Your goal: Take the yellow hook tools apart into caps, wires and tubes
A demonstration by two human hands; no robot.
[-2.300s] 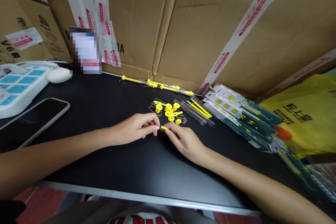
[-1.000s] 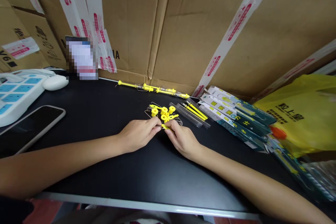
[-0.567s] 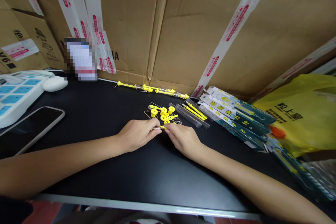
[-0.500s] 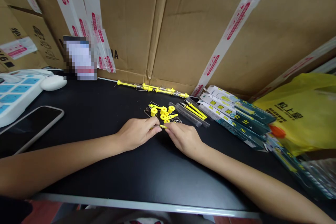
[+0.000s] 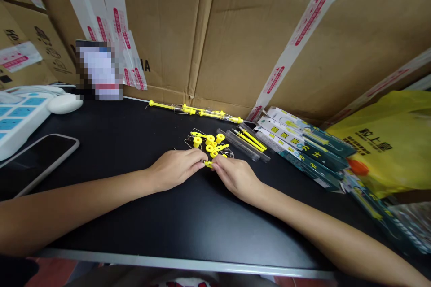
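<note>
Over the black table, my left hand (image 5: 178, 166) pinches a thin metal wire piece, mostly hidden by the fingers. My right hand (image 5: 237, 175) closes its fingertips on a small yellow plastic piece (image 5: 208, 164). The two pieces meet between my fingertips; how they join is too small to tell. Just beyond lie several yellow caps (image 5: 197, 142) with metal hooks and springs. To their right are clear tubes (image 5: 241, 145) and yellow rods with black tips (image 5: 251, 140).
Assembled yellow pieces (image 5: 195, 111) line the table's back by a cardboard wall (image 5: 161, 31). At right lie printed boxes (image 5: 303, 148) and a yellow bag (image 5: 387, 143). A phone (image 5: 37, 163), a power strip (image 5: 28, 116) and a white rounded object (image 5: 65, 103) are at left.
The yellow piece between my hands now shows more, and less of the metal part is visible. Both hands keep nearly the same place. The whole view has shifted slightly.
</note>
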